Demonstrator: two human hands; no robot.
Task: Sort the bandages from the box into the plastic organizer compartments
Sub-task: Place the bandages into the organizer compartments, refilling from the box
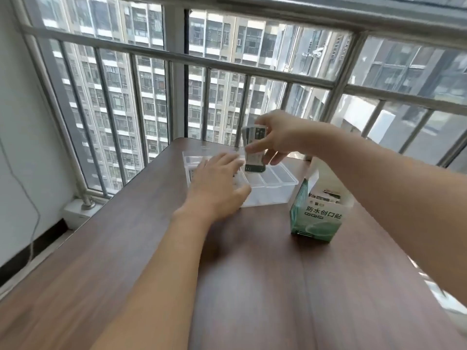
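right hand [275, 137]: pinching a small stack of bandages [255, 150], holding it upright over the organizer [275, 184]
left hand [219, 183]: fingers spread, resting on the organizer's near-left side, gripping nothing
box [317, 218]: standing open on the tabletop [252, 274], right of the organizer, more bandages showing inside
progress: early; right compartments looking empty, left ones possibly holding some, hidden by the hand
left: emptying the box

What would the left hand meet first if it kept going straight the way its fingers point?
The left hand lies over the clear organizer, fingers pointing toward the bandages pinched in the right hand. It would probably meet those first, though depth is unclear.
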